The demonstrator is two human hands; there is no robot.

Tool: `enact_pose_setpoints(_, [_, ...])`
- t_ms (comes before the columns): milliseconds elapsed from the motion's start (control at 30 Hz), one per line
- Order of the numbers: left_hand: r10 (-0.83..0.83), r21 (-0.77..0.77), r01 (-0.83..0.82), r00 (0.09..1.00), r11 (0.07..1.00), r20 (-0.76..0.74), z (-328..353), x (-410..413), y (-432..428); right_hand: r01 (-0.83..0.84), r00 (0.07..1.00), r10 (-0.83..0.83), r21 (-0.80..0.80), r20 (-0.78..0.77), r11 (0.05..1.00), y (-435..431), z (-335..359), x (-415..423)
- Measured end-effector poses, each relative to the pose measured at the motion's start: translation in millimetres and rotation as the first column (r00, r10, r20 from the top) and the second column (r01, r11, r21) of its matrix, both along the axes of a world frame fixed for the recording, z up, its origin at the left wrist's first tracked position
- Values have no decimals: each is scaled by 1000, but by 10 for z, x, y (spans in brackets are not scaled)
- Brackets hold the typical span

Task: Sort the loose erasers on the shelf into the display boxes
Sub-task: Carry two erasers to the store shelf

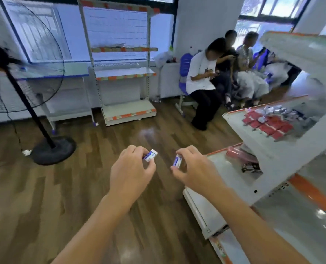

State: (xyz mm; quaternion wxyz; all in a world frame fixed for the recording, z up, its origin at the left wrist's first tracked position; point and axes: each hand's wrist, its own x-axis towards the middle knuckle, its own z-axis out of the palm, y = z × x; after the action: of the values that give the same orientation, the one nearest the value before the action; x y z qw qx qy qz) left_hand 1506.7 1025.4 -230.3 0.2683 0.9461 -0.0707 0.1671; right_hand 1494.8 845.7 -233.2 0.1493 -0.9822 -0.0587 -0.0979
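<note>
My left hand [132, 169] pinches a white eraser with a blue sleeve [150, 155] between thumb and fingers. Another eraser of the same kind [177, 161] stands upright in the grip of my right hand [193, 168]. Both hands hover over the wooden floor, left of the shelf unit. On the middle shelf [234, 121] at the right lie red display boxes [267, 125] and, behind them, a pile of loose erasers [278, 109], blurred.
The white and orange shelf unit [272, 162] fills the right side; its lower shelf carries a pink item [238, 153] and small dark things. A standing fan [44, 141] is at the left, another shelving rack [124, 77] behind. Several people sit on chairs at the back.
</note>
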Motion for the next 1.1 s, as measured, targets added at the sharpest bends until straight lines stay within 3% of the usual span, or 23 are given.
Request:
enact_pose_setpoints(400, [-288,29,288,958,957,10,18,2285,-263,285,958,-286,42,20,958,-116,38,1813])
enact_pose_setpoints(667, [-463,46,463,886,885,8,-9,3984,-1028,505,854,-519,188,28,842,-776,-31,3150])
enact_pose_setpoints(900, [-661,-32,661,751,750,11,99,4971,-1887,667,736,-677,177,-3,724,-1407,118,3778])
enact_pose_setpoints(1100, [-826,-98,824,562,558,25,35,5701,-2821,818,557,-828,209,-60,535,-1974,164,4152])
